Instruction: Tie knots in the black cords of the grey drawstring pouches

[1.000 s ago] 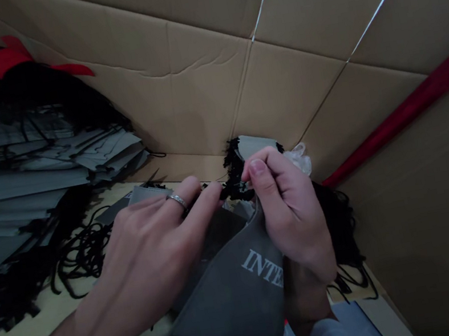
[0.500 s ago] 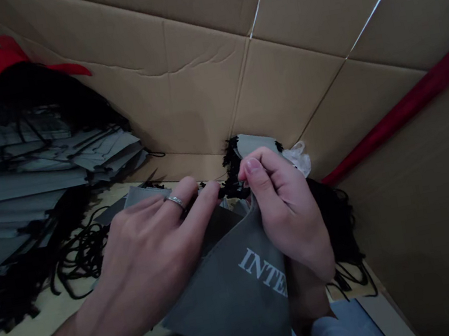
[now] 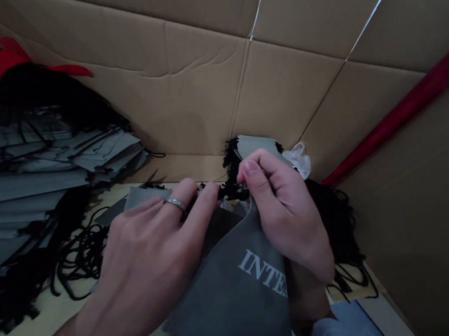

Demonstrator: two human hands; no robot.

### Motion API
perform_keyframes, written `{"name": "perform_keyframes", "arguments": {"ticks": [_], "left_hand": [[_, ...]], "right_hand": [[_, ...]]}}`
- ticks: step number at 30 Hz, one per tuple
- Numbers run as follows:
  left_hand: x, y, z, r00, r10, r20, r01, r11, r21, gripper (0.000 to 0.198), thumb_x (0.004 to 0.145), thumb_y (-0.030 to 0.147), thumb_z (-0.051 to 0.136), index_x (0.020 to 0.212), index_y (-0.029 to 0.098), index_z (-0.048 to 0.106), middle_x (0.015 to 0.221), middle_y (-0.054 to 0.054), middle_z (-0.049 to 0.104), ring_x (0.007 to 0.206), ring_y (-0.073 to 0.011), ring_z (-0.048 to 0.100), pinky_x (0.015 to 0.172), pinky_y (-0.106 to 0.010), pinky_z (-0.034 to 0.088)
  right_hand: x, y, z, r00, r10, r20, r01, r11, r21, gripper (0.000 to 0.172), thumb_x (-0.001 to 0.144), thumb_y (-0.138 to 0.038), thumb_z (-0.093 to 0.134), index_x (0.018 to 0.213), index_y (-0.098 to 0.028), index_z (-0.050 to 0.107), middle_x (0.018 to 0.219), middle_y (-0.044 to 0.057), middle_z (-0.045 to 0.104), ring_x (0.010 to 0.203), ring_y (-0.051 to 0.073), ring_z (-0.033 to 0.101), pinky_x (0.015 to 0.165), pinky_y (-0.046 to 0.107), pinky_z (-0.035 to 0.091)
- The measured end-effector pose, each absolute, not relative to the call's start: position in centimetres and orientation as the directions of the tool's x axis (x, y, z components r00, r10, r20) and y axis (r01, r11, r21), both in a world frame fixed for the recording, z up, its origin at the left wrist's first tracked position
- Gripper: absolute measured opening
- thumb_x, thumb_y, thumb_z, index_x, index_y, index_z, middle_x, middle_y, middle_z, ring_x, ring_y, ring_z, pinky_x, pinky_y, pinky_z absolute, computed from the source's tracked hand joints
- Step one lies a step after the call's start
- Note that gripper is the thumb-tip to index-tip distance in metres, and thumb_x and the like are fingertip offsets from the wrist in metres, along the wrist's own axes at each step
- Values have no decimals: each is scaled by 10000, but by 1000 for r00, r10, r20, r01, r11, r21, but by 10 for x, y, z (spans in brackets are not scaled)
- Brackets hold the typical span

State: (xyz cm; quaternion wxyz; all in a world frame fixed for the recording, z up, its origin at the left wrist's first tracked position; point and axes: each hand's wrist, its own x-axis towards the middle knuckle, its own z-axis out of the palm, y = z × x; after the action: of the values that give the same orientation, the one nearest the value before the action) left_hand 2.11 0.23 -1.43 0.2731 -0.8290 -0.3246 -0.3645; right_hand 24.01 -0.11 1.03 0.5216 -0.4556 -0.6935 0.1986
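A grey cloth bag (image 3: 234,299) hangs at a slant between my hands, its white print reading "INTE" before it folds out of sight. My right hand (image 3: 287,215) is closed at the bag's upper corner, thumb pressed against the curled fingers. My left hand (image 3: 157,255), with a ring on one finger, is closed over the bag's top edge on the other side. Its fingertips are hidden behind the cloth. Between the two hands a bit of black material (image 3: 232,191) shows; I cannot tell whether it belongs to this bag or lies behind.
Stacked grey bags (image 3: 18,207) with black cord ends fill the left side. Loose black cords (image 3: 80,260) lie on the pale tabletop (image 3: 59,313). A smaller grey stack (image 3: 257,142), clear plastic (image 3: 300,160) and a black cord bundle (image 3: 338,223) sit before the cardboard wall (image 3: 195,98). A red strip (image 3: 405,107) slants right.
Almost nothing differs. My right hand has shifted very slightly left, with the bag still held between both hands.
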Motion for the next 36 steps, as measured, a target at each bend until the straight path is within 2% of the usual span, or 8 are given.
{"name": "perform_keyframes", "arguments": {"ticks": [4, 9, 14, 20, 26, 30, 36], "left_hand": [[22, 4, -14, 515, 363, 777, 750, -630, -203, 223, 1191, 49, 523, 1288, 171, 682, 1088, -62, 811, 646, -228, 636, 603, -413, 498], [23, 6, -12, 513, 347, 785, 751, -624, -215, 236, 1218, 67, 475, 1254, 171, 684, 1008, -48, 785, 649, -235, 667, 597, -421, 498], [25, 6, -9, 514, 354, 782, 750, -628, -209, 220, 1264, 132, 477, 1199, 185, 681, 1025, -51, 791, 636, -229, 659, 586, -420, 496], [23, 4, -10, 516, 376, 770, 763, -610, -214, 227, 1238, 98, 481, 1192, 203, 677, 997, -35, 785, 620, -225, 639, 585, -411, 485], [22, 3, -12, 533, 384, 754, 750, -627, -212, 270, 1164, 28, 481, 1234, 176, 695, 1049, -61, 802, 624, -227, 653, 581, -410, 501], [22, 4, -11, 538, 366, 760, 746, -626, -226, 314, 1170, 32, 443, 1287, 158, 705, 1041, -63, 814, 620, -218, 652, 592, -397, 506], [21, 4, -11, 526, 364, 769, 741, -640, -204, 290, 1161, 35, 468, 1249, 155, 717, 1056, -81, 828, 613, -212, 640, 590, -394, 492]], "right_hand": [[245, -7, 12, -40, 857, 513, 450, 474, -757, 423, 1305, -437, 526, 957, -258, 685, 880, -16, 630, 758, 168, 551, 704, 372, 400], [249, -10, 10, -109, 910, 400, 414, 408, -814, 272, 1300, -407, 529, 1115, -292, 694, 940, -22, 613, 794, 176, 551, 708, 380, 401], [245, -4, 5, -99, 899, 426, 457, 421, -783, 220, 1307, -375, 492, 1189, -303, 663, 855, -47, 536, 739, 182, 501, 711, 403, 378], [245, 0, 4, -51, 880, 473, 501, 432, -750, 210, 1294, -319, 488, 1175, -280, 656, 922, -30, 613, 808, 186, 576, 784, 410, 418], [245, 0, 5, -63, 894, 444, 505, 412, -758, 213, 1296, -299, 477, 1163, -278, 642, 862, -49, 570, 741, 180, 530, 721, 410, 377], [245, -1, 4, -68, 893, 446, 483, 420, -768, 224, 1307, -341, 484, 1171, -281, 651, 847, -40, 556, 729, 190, 523, 705, 404, 375], [245, 0, 2, -75, 886, 457, 469, 436, -768, 232, 1311, -371, 491, 1177, -287, 660, 847, -31, 563, 723, 199, 516, 696, 400, 374]]}}
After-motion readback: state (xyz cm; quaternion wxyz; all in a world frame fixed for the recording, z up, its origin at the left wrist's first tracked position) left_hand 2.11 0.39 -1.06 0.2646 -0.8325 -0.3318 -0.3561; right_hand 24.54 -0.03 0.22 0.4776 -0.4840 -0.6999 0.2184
